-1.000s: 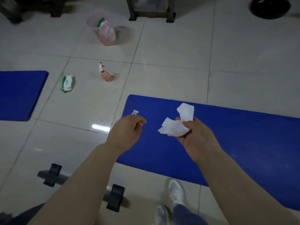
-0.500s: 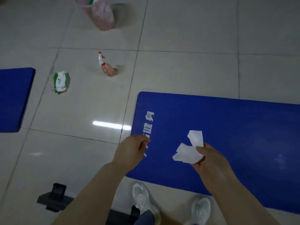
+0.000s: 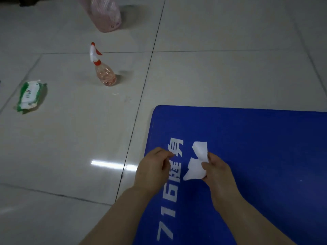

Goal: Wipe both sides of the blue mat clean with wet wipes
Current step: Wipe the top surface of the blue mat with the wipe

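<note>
A blue mat (image 3: 256,138) with white printed characters along its left end lies flat on the tiled floor, filling the lower right. Above its left end my right hand (image 3: 216,175) pinches a crumpled white wet wipe (image 3: 195,165). My left hand (image 3: 152,167) hovers just left of the wipe, over the mat's left edge, fingers curled with the tips together and nothing visible in them. A green-and-white pack of wet wipes (image 3: 29,95) lies on the floor far to the left.
A spray bottle (image 3: 104,71) with pinkish liquid and a red-and-white trigger stands on the tiles beyond the mat's left corner. A pink bin (image 3: 108,15) stands at the top edge. Glossy tiles surround the mat.
The camera has come lower and closer to the mat's left end, so the printed characters now show large. Both hands have sunk towards the mat, the wipe still in my right hand.
</note>
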`<state>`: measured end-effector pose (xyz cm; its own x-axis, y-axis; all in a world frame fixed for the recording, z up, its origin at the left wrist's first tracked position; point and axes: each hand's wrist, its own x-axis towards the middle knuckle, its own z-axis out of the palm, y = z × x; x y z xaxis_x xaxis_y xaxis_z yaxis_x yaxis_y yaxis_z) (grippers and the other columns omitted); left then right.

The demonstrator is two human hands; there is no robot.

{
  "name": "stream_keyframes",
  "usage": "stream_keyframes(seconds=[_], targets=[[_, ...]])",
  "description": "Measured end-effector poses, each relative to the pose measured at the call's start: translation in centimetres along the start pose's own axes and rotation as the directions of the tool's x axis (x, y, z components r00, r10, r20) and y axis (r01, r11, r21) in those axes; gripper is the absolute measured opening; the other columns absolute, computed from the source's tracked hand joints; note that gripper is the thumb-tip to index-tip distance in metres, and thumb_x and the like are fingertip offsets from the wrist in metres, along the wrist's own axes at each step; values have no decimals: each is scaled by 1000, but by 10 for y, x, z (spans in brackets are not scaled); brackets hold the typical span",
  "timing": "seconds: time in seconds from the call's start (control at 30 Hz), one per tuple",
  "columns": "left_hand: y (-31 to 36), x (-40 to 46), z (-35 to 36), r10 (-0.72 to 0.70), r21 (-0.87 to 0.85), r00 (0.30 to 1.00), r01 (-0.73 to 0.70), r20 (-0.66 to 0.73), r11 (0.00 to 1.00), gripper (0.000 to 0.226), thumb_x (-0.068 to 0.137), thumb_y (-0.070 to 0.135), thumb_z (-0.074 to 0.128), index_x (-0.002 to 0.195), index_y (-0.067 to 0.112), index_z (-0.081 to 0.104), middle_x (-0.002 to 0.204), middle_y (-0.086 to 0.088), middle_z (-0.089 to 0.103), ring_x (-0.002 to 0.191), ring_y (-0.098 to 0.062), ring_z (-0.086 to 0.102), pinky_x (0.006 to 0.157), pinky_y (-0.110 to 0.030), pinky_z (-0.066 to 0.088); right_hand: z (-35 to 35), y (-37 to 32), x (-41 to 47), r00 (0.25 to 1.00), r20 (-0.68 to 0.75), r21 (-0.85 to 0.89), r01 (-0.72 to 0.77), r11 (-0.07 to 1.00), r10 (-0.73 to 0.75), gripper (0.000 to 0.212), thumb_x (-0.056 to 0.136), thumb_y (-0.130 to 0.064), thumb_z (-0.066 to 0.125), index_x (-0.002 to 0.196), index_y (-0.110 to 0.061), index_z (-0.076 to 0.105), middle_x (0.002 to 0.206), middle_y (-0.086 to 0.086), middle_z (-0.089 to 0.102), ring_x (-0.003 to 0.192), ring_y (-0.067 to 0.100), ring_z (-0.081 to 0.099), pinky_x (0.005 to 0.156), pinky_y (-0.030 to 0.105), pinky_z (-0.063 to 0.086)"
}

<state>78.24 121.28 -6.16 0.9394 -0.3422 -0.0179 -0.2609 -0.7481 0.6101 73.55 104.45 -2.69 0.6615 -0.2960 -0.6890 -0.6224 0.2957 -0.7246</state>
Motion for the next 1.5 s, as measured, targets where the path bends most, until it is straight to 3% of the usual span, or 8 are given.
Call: stream_keyframes(seconds=[0.2, 0.5, 0.67, 0.8, 0.97, 1.1, 1.27, 1.5], targets=[[-89, 47, 76, 59, 144, 995, -48, -75, 988, 20, 82, -3, 63, 96, 7, 72, 107, -10, 64, 90, -27, 64, 75, -31, 52, 15, 24, 80, 967, -27, -112, 250, 962, -255, 31, 100, -8, 41, 128, -18, 53, 101, -13, 60, 85, 3, 55, 67, 16, 43], [-120, 84, 102, 92, 196, 990, -70, -106, 978, 35, 80, 0, 68, 114, 4, 65, 128, -18, 57, 112, -38, 57, 95, -47, 47, 27, 11, 130, 842, -236, -434, 356, 828, -485, 33, 99, -11, 42, 67, -15, 41, 64, -3, 38, 55, 8, 35, 46, 14, 27], [-131, 81, 112, 87, 113, 986, -71, -142, 991, 33, 88, 17, 50, 117, 9, 64, 132, -10, 54, 118, -27, 51, 102, -35, 38, 61, 9, 171, 750, -416, -178, 489, 854, -515, 28, 100, -11, 46, 121, -23, 58, 103, -15, 59, 95, 2, 57, 79, 13, 44], [-134, 83, 111, 107, 49, 983, -101, -151, 994, 40, 87, 22, 41, 115, 9, 65, 126, -7, 58, 114, -21, 53, 101, -35, 43, 125, 9, 212, 755, 1, -436, 590, 679, -656, 49, 100, -15, 45, 148, -16, 31, 153, 0, 32, 135, 17, 38, 111, 32, 32], [-132, 86, 106, 144, -43, 970, -155, -194, 987, 35, 83, 13, 44, 110, 7, 65, 108, -6, 61, 97, -16, 56, 84, -39, 52, 155, 6, 248, 732, 591, -794, 602, -84, -338, 53, 104, -37, 20, 153, -21, 10, 160, -5, -7, 146, 14, -9, 117, 39, -5], [-137, 82, 110, 118, 0, 973, -120, -200, 993, 36, 84, 19, 45, 112, 10, 65, 130, -10, 55, 117, -23, 52, 99, -41, 47, 122, 0, 261, 729, 509, -842, 532, -90, -458, 52, 104, -33, 23, 153, -17, 13, 161, -2, 3, 147, 16, 0, 118, 39, 2], [-136, 83, 114, 48, 12, 969, -46, -242, 999, 40, 84, 21, 42, 115, 8, 64, 137, -11, 50, 127, -25, 45, 105, -42, 42, 85, 5, 262, 791, 14, -939, 221, 265, -612, 60, 96, -6, 36, 151, -9, 12, 158, 11, 17, 146, 24, 12, 118, 34, 7], [-141, 84, 116, 60, -20, 970, -67, -236, 998, 43, 84, 22, 43, 118, 7, 65, 135, -13, 53, 129, -27, 45, 105, -46, 42, 164, -10, 264, 608, 697, -703, 685, -192, -381, 76, 86, 9, 42, 152, -13, 11, 161, 2, 4, 147, 20, -2, 116, 29, -5]])
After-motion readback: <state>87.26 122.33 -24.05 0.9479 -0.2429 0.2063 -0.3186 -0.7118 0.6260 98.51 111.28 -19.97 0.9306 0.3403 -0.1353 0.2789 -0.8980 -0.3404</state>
